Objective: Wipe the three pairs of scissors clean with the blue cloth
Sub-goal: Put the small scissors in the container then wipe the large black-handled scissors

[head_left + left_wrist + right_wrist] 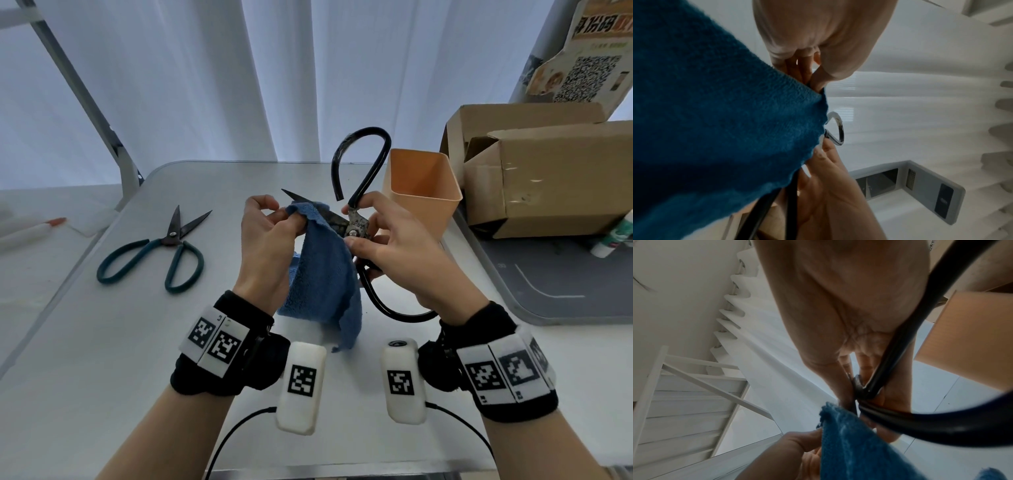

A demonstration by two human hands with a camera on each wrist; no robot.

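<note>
Above the middle of the pale grey folding table (102, 342), both hands work at one pair of scissors, held clear of the surface. To the right, two brown cardboard boxes (555, 178) lie on their sides on a neighbouring grey surface, and a square orange plastic cup (423, 192) stands upright just behind the right hand.

A blue terry cloth (322, 284) hangs from the left hand (267, 246), its lower edge trailing toward the table; its top is folded over a blade of the large black-handled scissors (358, 224). That hand's thumb and fingers are curled and pinch the cloth around the blade, whose dark tip pokes out beyond the fold. In the left wrist view the cloth (715, 121) fills most of the frame, so how the far blade lies cannot be told from there.

The right hand (400, 250) grips these scissors at the pivot and the near handle loop, fingers curled round the metal, with the other loop rising above the hand. The right wrist view shows the black loop (920, 426) crossing the palm.

A second pair, teal-handled scissors (161, 250), lies flat on the table well to the left, blades parted and pointing away from the person.
</note>
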